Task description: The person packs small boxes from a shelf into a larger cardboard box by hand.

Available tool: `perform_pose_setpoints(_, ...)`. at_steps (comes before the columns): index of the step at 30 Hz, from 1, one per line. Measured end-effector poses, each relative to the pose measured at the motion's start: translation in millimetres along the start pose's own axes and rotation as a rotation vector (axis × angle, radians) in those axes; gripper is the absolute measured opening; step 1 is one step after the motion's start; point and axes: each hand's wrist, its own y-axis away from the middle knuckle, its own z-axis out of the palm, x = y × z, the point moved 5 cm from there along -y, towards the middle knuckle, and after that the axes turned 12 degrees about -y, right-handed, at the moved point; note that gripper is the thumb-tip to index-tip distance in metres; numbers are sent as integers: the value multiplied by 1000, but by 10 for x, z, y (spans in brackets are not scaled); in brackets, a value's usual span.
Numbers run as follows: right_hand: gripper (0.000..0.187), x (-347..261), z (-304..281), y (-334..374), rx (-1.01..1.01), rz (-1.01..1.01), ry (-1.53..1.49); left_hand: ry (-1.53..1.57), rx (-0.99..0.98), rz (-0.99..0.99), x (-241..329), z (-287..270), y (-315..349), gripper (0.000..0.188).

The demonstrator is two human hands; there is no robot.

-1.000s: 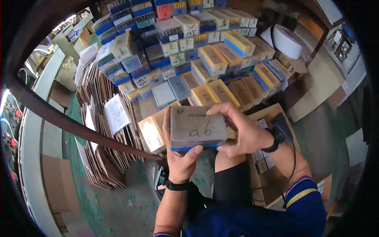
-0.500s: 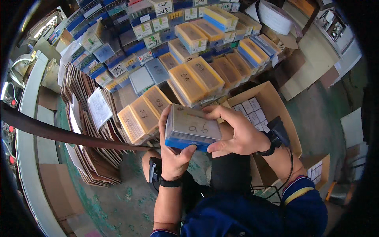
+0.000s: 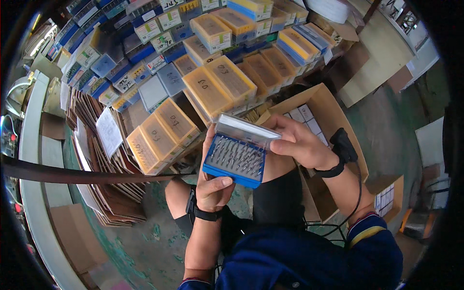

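A blue drill bit case (image 3: 231, 177) is tilted in front of me, its clear lid (image 3: 244, 129) raised at the far side. Inside, rows of thin metal drill bits (image 3: 237, 155) stand in a grey insert. My left hand (image 3: 212, 186) grips the case by its left side, thumb along the front edge. With thumb and fingers, my right hand (image 3: 297, 142) pinches the right end of the lid. Some right fingers are hidden behind the lid.
Yellow-lidded boxes (image 3: 163, 133) and stacked cases rise beyond my hands. Cardboard sheets (image 3: 104, 164) stand at the left, behind a dark curved bar (image 3: 87, 175). An open carton (image 3: 350, 145) with small white boxes is at the right, with a smaller carton (image 3: 386, 198) nearer.
The case's lid has been opened and swung up, showing the bits inside. My right hand has shifted from the case's front and top to the lid. The whole view has moved slightly.
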Motion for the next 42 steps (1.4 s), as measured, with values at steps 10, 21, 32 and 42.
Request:
perform_pose_setpoints(10,62,-110,-56,316,-30,-54,662,-129,-3,-6,-228,180,-175,114)
perform_pose_setpoints(21,85,-10,-595,824,167,-143,671,-372,-195,-169,-849,503,-446,107)
perform_pose_setpoints(32,87,202,-962,1014,189,-108,318,-477,-175,-178,-1091,672,-558,104)
perform_pose_setpoints(42,88,170,-1023,1027,222,-44,131,-324,-154,-223,-1160,673,-639,103)
